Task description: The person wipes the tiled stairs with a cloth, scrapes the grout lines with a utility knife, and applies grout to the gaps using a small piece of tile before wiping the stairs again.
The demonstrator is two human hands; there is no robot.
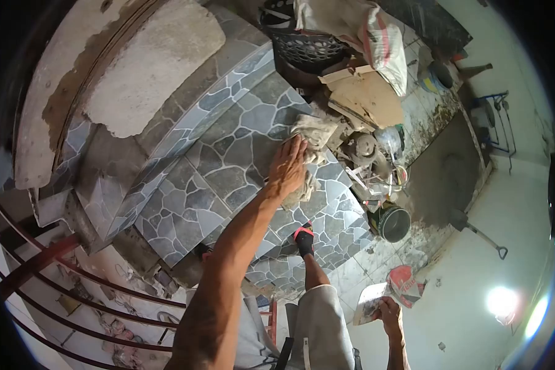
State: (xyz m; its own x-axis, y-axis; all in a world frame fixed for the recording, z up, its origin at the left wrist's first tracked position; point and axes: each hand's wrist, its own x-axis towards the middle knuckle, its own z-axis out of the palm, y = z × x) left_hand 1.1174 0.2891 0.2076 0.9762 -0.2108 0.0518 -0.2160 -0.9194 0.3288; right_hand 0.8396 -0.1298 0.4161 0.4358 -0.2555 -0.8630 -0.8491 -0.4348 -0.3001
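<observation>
My left hand (288, 165) reaches out over the stone-patterned floor tiles (225, 169), its fingers pressed together on a crumpled beige rag (314, 132). Folds of the rag stick out beyond the fingertips and beside the palm. Lower right, my right hand (390, 313) is closed on the edge of a flat, smudged whitish plate (370, 304), held off to the side of my knee. Grey tiles with pale joints spread beneath the rag, and my foot in a dark sock and red-strapped sandal (303, 234) stands on them.
A dark bucket (393, 223), a cluttered heap of tools, and a cardboard box (367, 98) lie to the right. Beyond is grey mortar (447, 166) with a shovel (475, 229). A red and white bag (404, 285) is near my right hand. Red metal railings (105, 280) curve along the left.
</observation>
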